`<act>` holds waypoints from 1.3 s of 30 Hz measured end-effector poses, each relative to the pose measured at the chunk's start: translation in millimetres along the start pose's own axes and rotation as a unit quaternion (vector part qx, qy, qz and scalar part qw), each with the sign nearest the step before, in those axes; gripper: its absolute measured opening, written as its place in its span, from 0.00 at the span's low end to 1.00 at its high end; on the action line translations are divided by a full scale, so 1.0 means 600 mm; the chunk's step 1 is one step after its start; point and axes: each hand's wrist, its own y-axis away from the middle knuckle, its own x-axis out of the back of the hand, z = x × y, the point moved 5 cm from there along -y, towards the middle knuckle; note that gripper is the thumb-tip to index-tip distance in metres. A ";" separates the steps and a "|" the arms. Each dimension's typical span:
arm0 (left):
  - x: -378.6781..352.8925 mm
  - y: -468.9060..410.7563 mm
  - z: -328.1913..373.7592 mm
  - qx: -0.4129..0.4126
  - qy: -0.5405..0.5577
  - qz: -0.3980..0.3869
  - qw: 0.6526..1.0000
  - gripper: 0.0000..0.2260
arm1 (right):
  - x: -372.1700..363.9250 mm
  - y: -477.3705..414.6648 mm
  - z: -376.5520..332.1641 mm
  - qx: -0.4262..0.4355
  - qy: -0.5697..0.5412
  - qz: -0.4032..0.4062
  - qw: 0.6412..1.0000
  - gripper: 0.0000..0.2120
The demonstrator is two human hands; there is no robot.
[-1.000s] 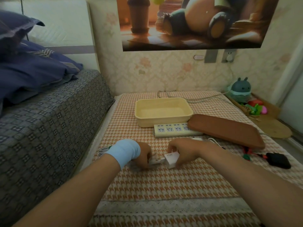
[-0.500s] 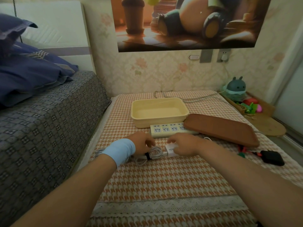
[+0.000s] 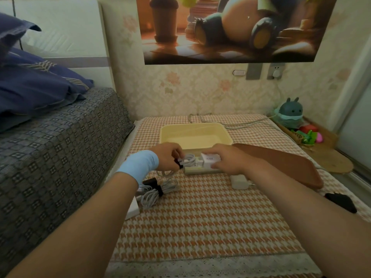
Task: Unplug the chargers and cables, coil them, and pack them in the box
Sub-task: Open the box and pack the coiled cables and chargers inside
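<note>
My left hand (image 3: 168,158) holds a coiled white cable (image 3: 187,160) bound with a black strap. My right hand (image 3: 224,159) grips the white charger (image 3: 209,158) joined to that cable. Both are lifted just above the power strip (image 3: 197,171), right in front of the cream box (image 3: 195,137), which holds nothing. A second coiled white cable (image 3: 155,192) with a black strap lies on the cloth near my left forearm. Another white charger (image 3: 237,181) lies below my right wrist. A white block (image 3: 133,209) peeks out beside my left arm.
The brown lid (image 3: 281,165) lies right of the box. A black object (image 3: 341,201) sits at the right edge. The strip's grey cord (image 3: 241,125) runs back toward the wall socket (image 3: 276,71). A bed (image 3: 50,147) borders the left; toys (image 3: 291,115) stand at the right.
Both hands have lifted the charger and its coiled cable off the cloth and carried them forward over the power strip, toward the box. A second coiled cable now shows near my left forearm.
</note>
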 end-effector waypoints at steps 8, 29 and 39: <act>0.047 -0.116 -0.026 -0.030 -0.041 0.179 0.982 0.14 | 0.024 -0.110 0.035 -0.019 -0.063 0.128 0.990 0.24; -0.020 -0.247 -0.083 0.079 -0.053 0.038 0.995 0.16 | -0.063 -0.213 0.083 -0.098 0.020 -0.032 0.994 0.28; 0.000 -0.226 -0.098 0.091 -0.123 0.059 0.986 0.14 | -0.068 -0.206 0.081 -0.050 0.062 0.012 0.997 0.25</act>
